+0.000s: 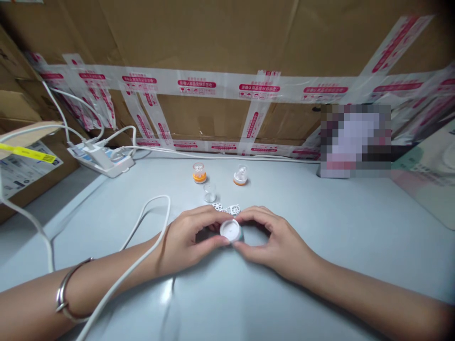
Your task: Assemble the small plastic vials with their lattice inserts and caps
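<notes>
Between my two hands is a small round white piece (230, 230), with a bit of green on its right side. My left hand (192, 234) pinches it from the left with thumb and fingers. From the right, my right hand (272, 237) closes on the same piece. Just beyond my fingertips lie small white gear-like parts (227, 208), partly hidden by the hands. Behind them stands a clear plastic cup (209, 193). Farther back are an orange-based capsule (199, 174) with a clear top and a white capsule (241, 175) with a clear dome and orange bottom edge.
A white cable (142, 258) loops across my left forearm. At the back left sits a power strip (106, 163) with several plugs. Large taped cardboard (220, 42) walls the table's far side. A blurred-out object (351, 142) stands at the back right.
</notes>
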{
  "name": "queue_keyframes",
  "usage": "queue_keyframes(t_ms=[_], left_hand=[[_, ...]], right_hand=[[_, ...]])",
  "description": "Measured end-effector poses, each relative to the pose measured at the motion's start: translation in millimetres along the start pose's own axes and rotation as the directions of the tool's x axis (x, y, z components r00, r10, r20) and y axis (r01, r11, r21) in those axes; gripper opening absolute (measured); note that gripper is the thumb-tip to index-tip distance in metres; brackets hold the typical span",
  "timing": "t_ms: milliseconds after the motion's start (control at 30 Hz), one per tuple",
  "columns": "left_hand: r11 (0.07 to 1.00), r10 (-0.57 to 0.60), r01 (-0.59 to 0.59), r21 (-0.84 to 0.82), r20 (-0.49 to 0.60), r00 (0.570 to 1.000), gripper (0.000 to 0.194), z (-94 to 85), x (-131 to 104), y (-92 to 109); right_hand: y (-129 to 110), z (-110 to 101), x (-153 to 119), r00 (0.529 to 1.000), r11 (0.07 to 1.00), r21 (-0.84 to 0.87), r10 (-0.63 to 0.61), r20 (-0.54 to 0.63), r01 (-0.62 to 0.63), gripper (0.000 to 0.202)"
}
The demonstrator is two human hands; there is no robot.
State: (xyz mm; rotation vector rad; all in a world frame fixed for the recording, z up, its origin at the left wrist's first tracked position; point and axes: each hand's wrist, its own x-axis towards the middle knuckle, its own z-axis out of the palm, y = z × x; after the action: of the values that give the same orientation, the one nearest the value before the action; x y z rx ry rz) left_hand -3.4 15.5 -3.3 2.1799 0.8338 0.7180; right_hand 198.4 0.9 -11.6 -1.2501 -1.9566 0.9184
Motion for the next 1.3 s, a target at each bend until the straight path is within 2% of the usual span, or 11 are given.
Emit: queue_keyframes(t_ms=[100,233,367,500,567,767,933,1133,1300], left_hand=[[0.994,0.006,-0.011,-0.105,-0.051,0.999,0.028,-0.4,1,1],[0.991,0.064,-0.080,-0.110,-0.141,0.988,0.029,-2.5,1,2],[0.981,0.189,-0.192,0.000,-0.173,0.967,0.032,-4.6,-1,2],[0.958,0.277,-0.259,0.122,-0.168,0.946,0.036,-2.3,-3,3],[0.952,0.288,-0.261,0.163,-0.178,0.941,0.036,-0.7,-3,4],[0.947,0.282,-0.241,0.213,-0.190,0.940,0.035,0.2,0,5],[0.940,0.286,-0.242,0.240,-0.166,0.944,0.033,1.0,-2,5],[0.920,0.321,-0.256,0.298,-0.195,0.927,0.027,2.2,-3,7],[0.916,0.332,-0.265,0.302,-0.195,0.923,0.025,3.0,-4,7]], right_hand=[[-1,-1,-1,0.996,0.954,0.288,0.076,0.048,-0.087,0.030],[-6,0,-1,0.977,0.746,0.632,0.171,0.125,-0.211,0.029],[-11,3,-3,0.950,0.559,0.771,0.235,0.206,-0.305,0.030],[-13,4,-4,0.928,0.418,0.830,0.201,0.313,-0.370,0.027],[-14,4,-4,0.925,0.391,0.839,0.199,0.325,-0.379,0.026],[-14,6,-7,0.889,0.327,0.852,0.353,0.291,-0.409,0.017],[-14,9,-10,0.910,0.278,0.881,0.277,0.308,-0.383,0.015],[-17,9,-10,0.916,0.223,0.895,0.210,0.342,-0.385,0.016],[-17,9,-10,0.917,0.235,0.895,0.227,0.327,-0.378,0.020]])
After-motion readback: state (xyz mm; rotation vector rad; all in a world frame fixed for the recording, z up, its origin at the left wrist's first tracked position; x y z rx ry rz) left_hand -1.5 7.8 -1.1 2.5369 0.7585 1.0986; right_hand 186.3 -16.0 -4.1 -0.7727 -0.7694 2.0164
